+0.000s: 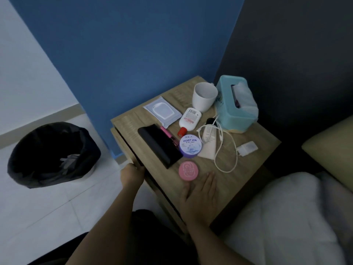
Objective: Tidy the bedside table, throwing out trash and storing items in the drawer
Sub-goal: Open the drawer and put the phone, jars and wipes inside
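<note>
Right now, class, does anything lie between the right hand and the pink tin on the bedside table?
Nothing visible does. The right hand lies flat on the bedside table, directly beside the pink tin.

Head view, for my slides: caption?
Left hand grips the drawer front of the wooden bedside table; right hand rests beside a round pink tin.

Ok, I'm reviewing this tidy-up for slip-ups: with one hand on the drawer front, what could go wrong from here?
1. The left hand grips the drawer front; a sharp pull might jolt the table, and the black case lying along that edge could slide off.
2. The charger cable lies across the white tube, so lifting one would likely drag the other.
3. The right hand rests flat beside the pink tin and could knock it.
</note>
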